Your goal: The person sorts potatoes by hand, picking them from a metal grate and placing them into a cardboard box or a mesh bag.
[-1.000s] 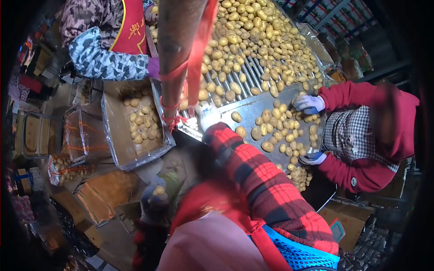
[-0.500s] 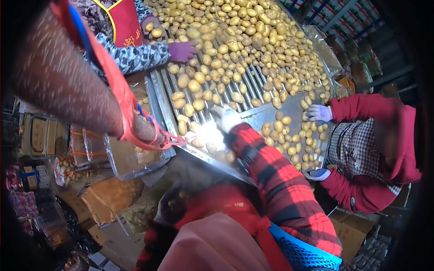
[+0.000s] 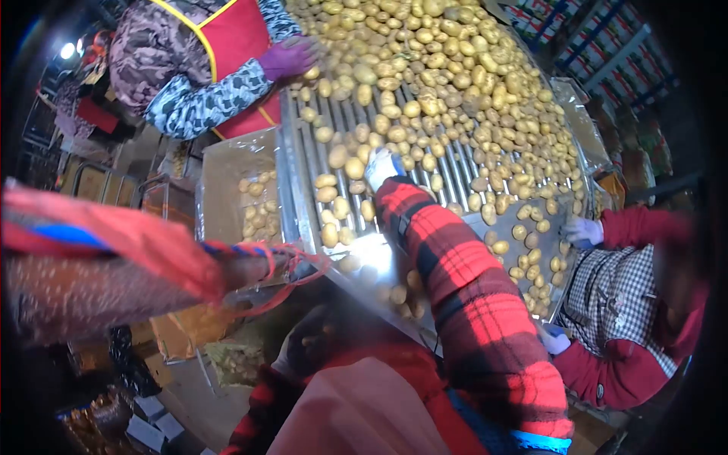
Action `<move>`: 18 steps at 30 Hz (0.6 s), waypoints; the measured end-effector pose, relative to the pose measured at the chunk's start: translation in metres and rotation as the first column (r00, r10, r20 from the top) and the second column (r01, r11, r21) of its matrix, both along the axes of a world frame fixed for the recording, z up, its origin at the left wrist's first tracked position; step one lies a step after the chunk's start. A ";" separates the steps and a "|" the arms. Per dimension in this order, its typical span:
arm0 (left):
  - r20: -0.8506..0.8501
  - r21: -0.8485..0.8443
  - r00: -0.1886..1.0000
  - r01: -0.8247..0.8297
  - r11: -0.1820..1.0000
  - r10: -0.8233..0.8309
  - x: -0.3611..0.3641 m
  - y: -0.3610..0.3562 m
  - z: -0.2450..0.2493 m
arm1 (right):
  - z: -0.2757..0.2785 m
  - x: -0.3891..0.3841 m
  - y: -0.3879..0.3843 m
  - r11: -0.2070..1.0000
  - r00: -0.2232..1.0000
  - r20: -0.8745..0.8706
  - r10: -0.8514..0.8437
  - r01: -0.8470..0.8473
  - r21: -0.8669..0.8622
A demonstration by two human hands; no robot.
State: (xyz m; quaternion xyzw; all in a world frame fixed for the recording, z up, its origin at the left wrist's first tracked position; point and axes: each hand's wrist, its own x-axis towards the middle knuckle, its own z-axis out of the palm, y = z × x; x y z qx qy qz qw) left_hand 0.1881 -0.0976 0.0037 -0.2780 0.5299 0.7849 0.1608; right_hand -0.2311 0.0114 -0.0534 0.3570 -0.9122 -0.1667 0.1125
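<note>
Just past the white-gloved right hand, round yellow potatoes sit on the grey metal tabletop; the left hand hangs far lower. Neither grip shows.

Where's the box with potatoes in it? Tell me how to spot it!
Find the long metal roller table heaped with loose potatoes. Against its edge on the left of the picture, just below the person in the red apron, sits an open brown box. It is the only box there with a shallow layer of potatoes lying inside.
</note>
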 end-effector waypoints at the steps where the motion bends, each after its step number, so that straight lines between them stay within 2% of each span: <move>1: 0.008 0.073 0.999 -0.049 0.996 0.049 0.007 -0.002 -0.006 | -0.009 -0.006 -0.003 0.999 0.997 0.076 -0.025 0.029 -0.043; 2: 0.000 0.146 0.995 -0.095 0.985 0.096 0.006 -0.007 -0.016 | -0.031 -0.029 -0.003 0.963 0.961 0.274 0.035 0.041 -0.266; 3: -0.022 0.140 0.994 -0.102 0.985 0.106 0.005 -0.013 -0.036 | -0.005 -0.017 0.005 0.933 0.959 0.282 0.006 0.097 -0.346; 4: -0.172 0.628 0.973 -0.012 0.778 0.154 0.010 -0.020 -0.062 | 0.022 0.004 0.017 0.895 0.952 0.304 -0.026 0.158 -0.418; 5: -0.266 0.920 0.927 0.164 0.356 0.263 0.016 -0.023 -0.075 | 0.032 0.007 0.029 0.929 0.916 0.396 0.064 0.090 -0.359; 6: -0.256 0.925 0.934 0.162 0.344 0.248 0.014 -0.016 -0.053 | 0.038 0.016 0.051 0.953 0.858 0.499 0.121 0.040 -0.300; 7: -0.543 0.252 0.837 0.076 0.965 0.076 0.005 -0.004 -0.032 | 0.045 0.025 0.073 0.885 0.771 0.440 0.460 -0.359 -0.296; 8: -0.576 -0.606 0.776 -0.194 0.771 -0.258 -0.009 0.004 -0.011 | 0.075 0.056 0.077 0.942 0.660 0.719 0.217 0.052 -0.332; 9: -0.592 -0.597 0.767 -0.213 0.773 -0.246 -0.022 0.000 0.001 | 0.087 0.083 0.088 0.734 0.534 0.595 0.601 -0.073 -0.676; 10: -0.408 -0.182 0.912 -0.123 0.975 0.039 -0.029 -0.003 0.013 | 0.064 0.099 0.092 0.599 0.388 0.534 0.751 -0.059 -0.799; 11: -0.083 0.291 0.977 -0.163 0.943 0.194 -0.032 -0.008 0.022 | 0.145 0.150 0.085 0.863 0.310 0.910 0.275 0.338 -0.376; 12: 0.268 0.669 0.946 -0.318 0.672 0.181 -0.030 -0.012 0.028 | 0.108 0.154 0.090 0.812 -0.013 0.840 0.543 0.264 -0.521; 13: 0.318 0.764 0.929 -0.369 0.530 0.188 -0.022 -0.023 0.017 | 0.090 0.175 0.082 0.790 -0.222 0.816 0.534 0.476 -0.387; 14: 0.290 0.828 0.925 -0.372 0.419 0.246 -0.011 -0.035 0.019 | 0.079 0.196 0.075 0.752 -0.418 0.736 0.533 0.633 -0.185; 16: 0.233 0.919 0.916 -0.317 0.235 0.327 0.010 -0.073 0.029 | 0.073 0.218 0.055 0.812 -0.704 0.449 0.551 0.575 -0.095; 18: 0.348 0.895 0.752 -0.444 0.040 0.559 0.043 -0.108 0.043 | 0.086 0.250 0.009 0.842 -0.712 0.471 0.520 0.519 -0.145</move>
